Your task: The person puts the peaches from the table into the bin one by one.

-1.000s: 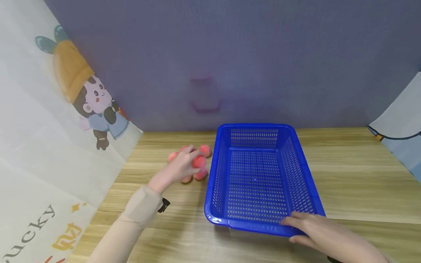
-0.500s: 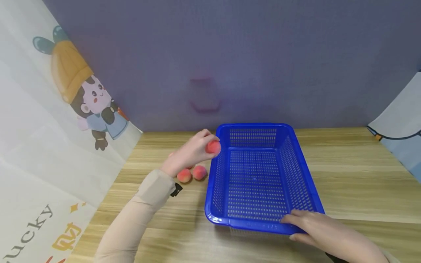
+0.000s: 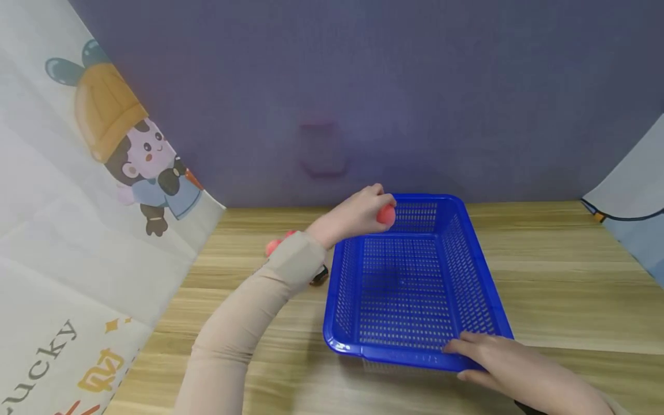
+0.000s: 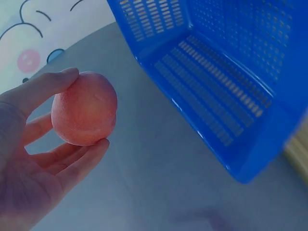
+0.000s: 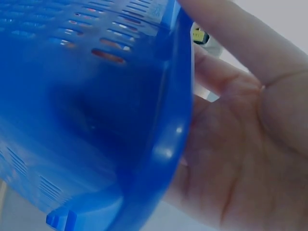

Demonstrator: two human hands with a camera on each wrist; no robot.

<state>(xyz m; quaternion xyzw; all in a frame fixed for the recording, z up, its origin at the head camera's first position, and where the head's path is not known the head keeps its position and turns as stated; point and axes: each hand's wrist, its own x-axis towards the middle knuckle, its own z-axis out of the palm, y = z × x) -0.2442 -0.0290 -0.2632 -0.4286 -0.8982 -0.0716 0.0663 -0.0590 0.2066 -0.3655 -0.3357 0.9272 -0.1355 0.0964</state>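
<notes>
peach pinched in the left hand, head view, lined up with the far left part of the blue basket; right hand grips the basket's near right corner, fingers over the rim, thumb on the outside. basket sits on the wood-grain desk. second peach and third peach on the desk left of the basket, just beside the beige sleeve, third one partly hidden. black buckle under that cuff. dark panel behind the desk; white sheet at left with a cartoon figure

left wrist view: thumb on one side of the held peach, fingertips on the other; fruit and basket apart, visible gap between

right wrist view: palm beside the basket, rim between thumb and fingers, fingertips mostly hidden; something reddish through the slots, too unclear to name
</notes>
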